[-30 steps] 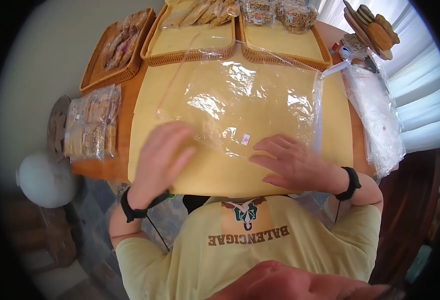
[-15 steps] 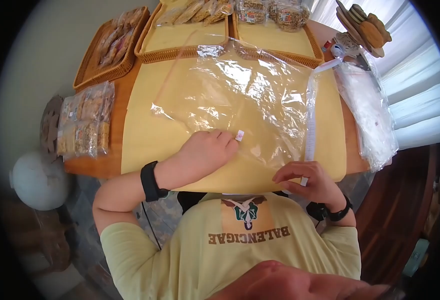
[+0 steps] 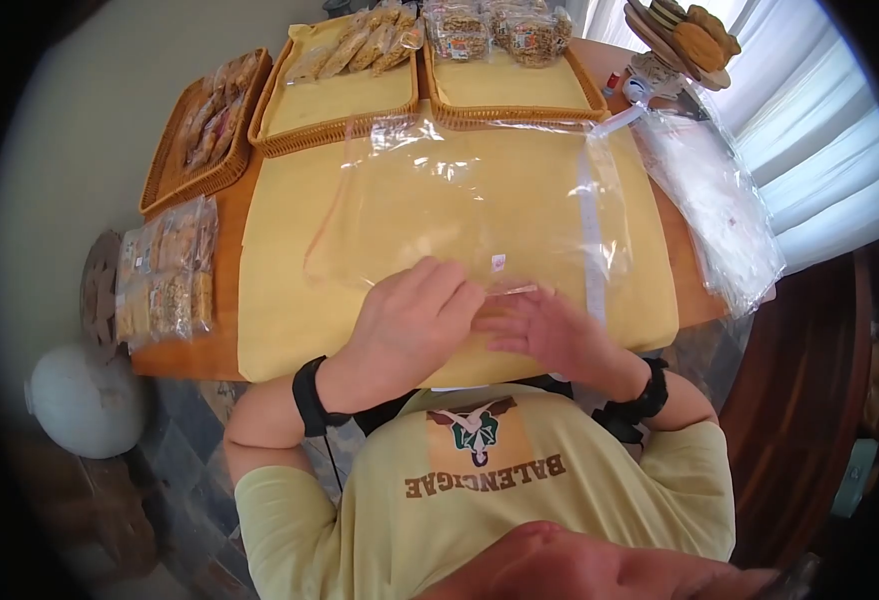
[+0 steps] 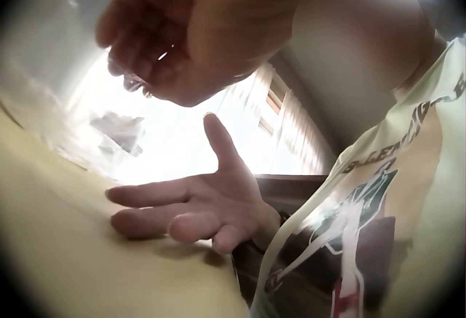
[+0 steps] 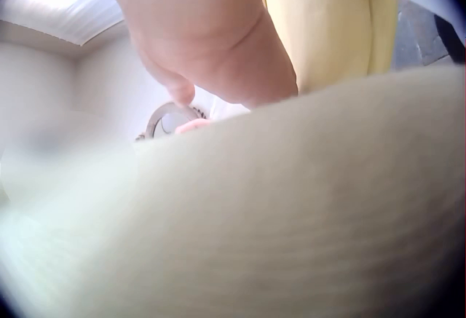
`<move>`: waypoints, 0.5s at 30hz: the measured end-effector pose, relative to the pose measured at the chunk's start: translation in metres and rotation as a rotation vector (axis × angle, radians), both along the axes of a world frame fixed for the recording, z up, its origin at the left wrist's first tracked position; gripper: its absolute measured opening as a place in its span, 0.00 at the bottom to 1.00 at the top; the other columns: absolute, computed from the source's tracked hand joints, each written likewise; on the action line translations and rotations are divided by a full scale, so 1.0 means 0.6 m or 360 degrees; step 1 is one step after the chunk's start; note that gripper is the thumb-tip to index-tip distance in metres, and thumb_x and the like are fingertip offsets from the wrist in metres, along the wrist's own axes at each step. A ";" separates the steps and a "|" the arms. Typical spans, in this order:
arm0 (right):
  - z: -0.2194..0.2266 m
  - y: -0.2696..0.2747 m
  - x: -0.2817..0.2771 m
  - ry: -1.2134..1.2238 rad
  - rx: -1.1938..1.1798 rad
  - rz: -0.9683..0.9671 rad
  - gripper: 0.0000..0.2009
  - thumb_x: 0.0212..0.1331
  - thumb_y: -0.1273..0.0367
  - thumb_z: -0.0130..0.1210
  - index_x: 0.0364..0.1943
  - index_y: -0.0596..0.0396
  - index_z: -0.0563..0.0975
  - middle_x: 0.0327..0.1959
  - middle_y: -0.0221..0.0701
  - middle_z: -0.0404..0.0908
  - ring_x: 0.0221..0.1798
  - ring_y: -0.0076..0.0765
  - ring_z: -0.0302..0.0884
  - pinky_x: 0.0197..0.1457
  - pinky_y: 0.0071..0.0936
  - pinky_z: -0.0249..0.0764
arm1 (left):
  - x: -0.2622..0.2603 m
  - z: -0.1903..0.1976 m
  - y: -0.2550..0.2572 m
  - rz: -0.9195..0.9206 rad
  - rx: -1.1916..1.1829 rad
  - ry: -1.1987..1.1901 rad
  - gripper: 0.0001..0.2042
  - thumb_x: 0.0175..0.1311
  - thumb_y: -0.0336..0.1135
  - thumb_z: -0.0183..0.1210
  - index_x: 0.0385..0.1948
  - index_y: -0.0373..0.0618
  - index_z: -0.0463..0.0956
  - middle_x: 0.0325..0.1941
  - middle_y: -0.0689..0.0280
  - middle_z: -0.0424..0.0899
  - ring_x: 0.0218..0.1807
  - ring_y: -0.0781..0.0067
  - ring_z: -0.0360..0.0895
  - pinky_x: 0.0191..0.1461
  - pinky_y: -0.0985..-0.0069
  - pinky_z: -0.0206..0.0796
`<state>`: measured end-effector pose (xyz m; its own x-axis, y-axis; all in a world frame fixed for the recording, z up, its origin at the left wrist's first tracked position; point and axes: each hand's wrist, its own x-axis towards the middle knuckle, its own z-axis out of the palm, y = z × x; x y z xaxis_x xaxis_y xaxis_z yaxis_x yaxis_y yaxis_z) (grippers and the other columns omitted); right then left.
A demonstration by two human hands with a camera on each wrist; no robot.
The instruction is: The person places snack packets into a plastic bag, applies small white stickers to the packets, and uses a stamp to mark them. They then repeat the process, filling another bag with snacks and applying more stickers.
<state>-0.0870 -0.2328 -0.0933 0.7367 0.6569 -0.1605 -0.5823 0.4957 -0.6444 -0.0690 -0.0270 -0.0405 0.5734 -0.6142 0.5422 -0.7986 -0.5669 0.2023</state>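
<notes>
Lying at the table's left edge, packaged snacks (image 3: 170, 270) bore labels too small to read. To their right, a person's left hand (image 3: 410, 315) curled its fingers and pinched the near edge of a clear plastic bag (image 3: 450, 205), film glinting at the fingertips in the left wrist view. The bag lay across a yellow mat (image 3: 290, 330), its long axis appearing to run left to right; a small label (image 3: 499, 262) near its front edge carried pink print that could not be made out. Below, a shirt (image 3: 650, 510) read "BALENCIGAE," upside down from the head camera. The right hand (image 3: 555, 335) was open, fingers extended and thumb spread, just beside the left; half a second earlier it was farther right, and the label sat at the left fingertips. Clear plastic packaging (image 3: 715, 200) lay at the table's right edge.
</notes>
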 end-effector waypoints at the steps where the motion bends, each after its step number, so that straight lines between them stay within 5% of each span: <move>1: -0.002 -0.001 0.005 0.0000 -0.0002 -0.0001 0.23 0.63 0.55 0.40 0.55 0.55 0.62 0.57 0.37 0.64 0.57 0.38 0.66 0.57 0.36 0.65 | -0.002 -0.003 -0.001 -0.0001 -0.0002 0.0000 0.08 0.40 0.25 0.56 0.22 0.43 0.66 0.23 0.65 0.64 0.26 0.67 0.67 0.26 0.74 0.62; 4: -0.006 -0.002 0.014 0.0034 0.0281 -0.0174 0.14 0.63 0.62 0.43 0.47 0.55 0.68 0.52 0.36 0.70 0.53 0.38 0.70 0.55 0.34 0.68 | -0.008 -0.009 -0.003 -0.0201 0.0191 0.0113 0.08 0.41 0.26 0.57 0.23 0.43 0.66 0.24 0.65 0.66 0.29 0.66 0.68 0.32 0.74 0.62; 6: -0.010 0.003 0.014 0.0088 -0.0046 -0.0282 0.08 0.61 0.70 0.44 0.42 0.56 0.70 0.45 0.36 0.74 0.49 0.37 0.73 0.52 0.32 0.71 | -0.005 -0.006 -0.003 -0.0259 0.0221 0.0157 0.08 0.42 0.27 0.58 0.22 0.43 0.66 0.25 0.64 0.67 0.32 0.67 0.69 0.36 0.75 0.61; 9: -0.008 0.009 0.017 0.0014 -0.0016 -0.0419 0.04 0.59 0.74 0.46 0.36 0.56 0.71 0.44 0.37 0.75 0.47 0.37 0.75 0.50 0.31 0.72 | 0.003 -0.022 -0.005 -0.0271 0.0146 0.0174 0.08 0.45 0.29 0.59 0.25 0.42 0.69 0.27 0.64 0.70 0.32 0.65 0.70 0.36 0.73 0.62; 15: 0.016 0.014 0.016 -0.0078 -0.0310 -0.0469 0.03 0.58 0.73 0.48 0.30 0.58 0.71 0.41 0.37 0.76 0.47 0.34 0.75 0.51 0.28 0.72 | 0.008 -0.003 -0.006 -0.0059 -0.0181 0.0432 0.11 0.49 0.31 0.61 0.33 0.41 0.72 0.28 0.64 0.75 0.27 0.64 0.74 0.29 0.72 0.67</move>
<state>-0.0776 -0.2243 -0.0839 0.8999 0.3758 -0.2215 -0.3988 0.5029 -0.7669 -0.0644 -0.0307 -0.0424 0.6854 -0.5815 0.4383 -0.7261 -0.5001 0.4719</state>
